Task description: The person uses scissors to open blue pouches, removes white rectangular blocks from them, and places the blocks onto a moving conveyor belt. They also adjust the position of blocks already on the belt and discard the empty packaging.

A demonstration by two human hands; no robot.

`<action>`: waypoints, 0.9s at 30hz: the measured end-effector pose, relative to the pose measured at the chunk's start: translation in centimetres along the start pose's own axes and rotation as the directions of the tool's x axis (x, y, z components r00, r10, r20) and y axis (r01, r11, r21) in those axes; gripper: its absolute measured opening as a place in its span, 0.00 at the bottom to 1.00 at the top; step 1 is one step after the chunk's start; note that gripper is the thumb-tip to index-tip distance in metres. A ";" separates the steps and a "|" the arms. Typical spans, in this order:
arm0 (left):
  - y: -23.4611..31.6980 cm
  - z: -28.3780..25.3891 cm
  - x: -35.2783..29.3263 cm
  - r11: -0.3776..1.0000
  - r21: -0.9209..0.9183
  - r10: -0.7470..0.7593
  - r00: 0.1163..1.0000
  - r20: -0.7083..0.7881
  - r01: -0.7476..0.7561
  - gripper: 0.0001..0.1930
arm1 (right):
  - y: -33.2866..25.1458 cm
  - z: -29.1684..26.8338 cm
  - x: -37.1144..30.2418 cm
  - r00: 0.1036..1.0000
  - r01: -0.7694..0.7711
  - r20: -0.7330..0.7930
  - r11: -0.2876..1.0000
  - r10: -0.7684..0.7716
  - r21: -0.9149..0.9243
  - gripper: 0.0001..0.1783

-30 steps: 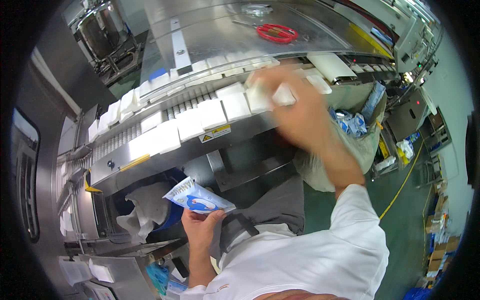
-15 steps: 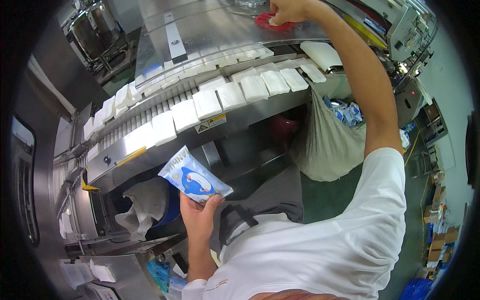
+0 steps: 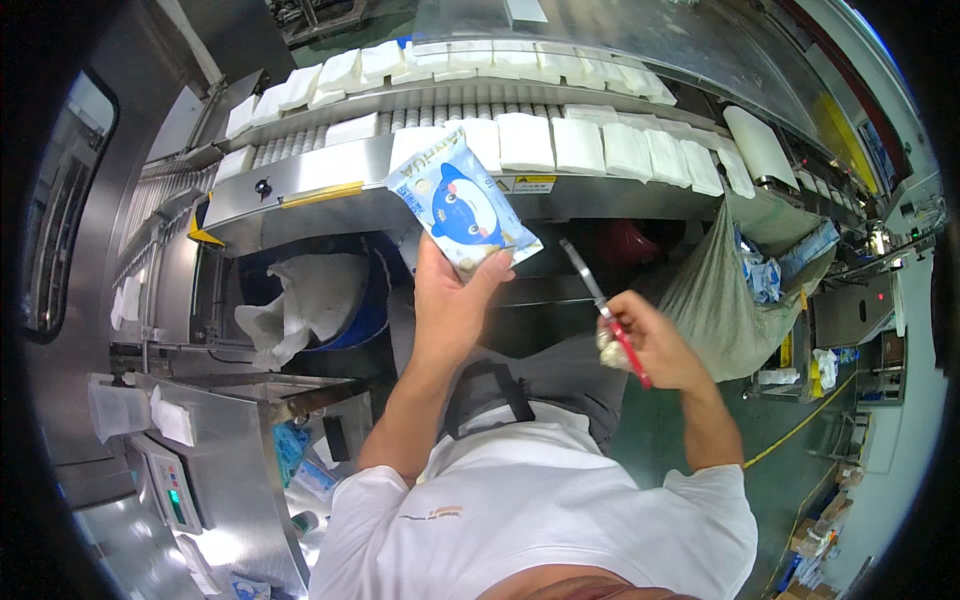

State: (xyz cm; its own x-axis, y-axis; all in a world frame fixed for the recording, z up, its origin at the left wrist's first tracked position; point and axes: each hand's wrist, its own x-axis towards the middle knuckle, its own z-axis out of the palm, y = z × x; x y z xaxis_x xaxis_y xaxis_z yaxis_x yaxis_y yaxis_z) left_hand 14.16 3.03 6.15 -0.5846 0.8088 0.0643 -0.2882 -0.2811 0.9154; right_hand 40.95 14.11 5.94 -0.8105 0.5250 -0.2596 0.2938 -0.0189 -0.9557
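Observation:
My left hand (image 3: 452,300) grips the lower end of a blue and white wipes packet (image 3: 455,200) with a cartoon whale printed on it. The packet is held up tilted, in front of the near edge of the conveyor. To the right and a little lower, my right hand (image 3: 655,340) is closed around red-handled scissors (image 3: 580,268). Their blades look closed and point up and left, apart from the packet. Something pale and crumpled sits at the fingers of that hand; I cannot make out what it is.
A roller conveyor (image 3: 290,150) crosses ahead, bearing two rows of folded white wipes (image 3: 578,147). A cloth sack (image 3: 700,300) with blue packets hangs at the right. A blue bin (image 3: 365,310) holding whitish material stands at the left, near a digital scale (image 3: 175,490) on a metal table.
My right hand has lifted the scissors off the metal surface and brought them down and back near my body. The packet has moved up and right in view, and the view has shifted.

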 end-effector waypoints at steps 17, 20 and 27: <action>-1.4 1.4 -0.3 0.998 0.065 -0.018 0.998 -0.060 0.022 0.25 | -2.2 0.8 -0.9 0.993 -0.038 -0.118 0.977 0.013 -0.211 0.16; -1.2 0.8 -1.0 0.993 0.073 -0.085 0.996 -0.041 0.088 0.22 | -7.3 -3.9 -3.5 0.888 0.060 -0.402 0.922 -0.225 -0.383 0.17; -0.8 1.5 -5.2 0.972 0.063 -0.231 0.966 0.115 0.225 0.28 | -25.9 -15.1 3.9 0.571 -0.128 -0.311 0.292 -0.760 -0.948 0.21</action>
State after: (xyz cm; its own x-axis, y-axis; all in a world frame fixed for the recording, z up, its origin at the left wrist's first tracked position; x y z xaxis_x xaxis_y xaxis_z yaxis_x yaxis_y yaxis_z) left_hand 18.59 -0.15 5.66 -0.4108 0.9058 -0.1037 -0.3638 -0.0586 0.9296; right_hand 37.83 29.49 31.77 -0.5281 0.5789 0.6212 0.6698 0.7337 -0.1143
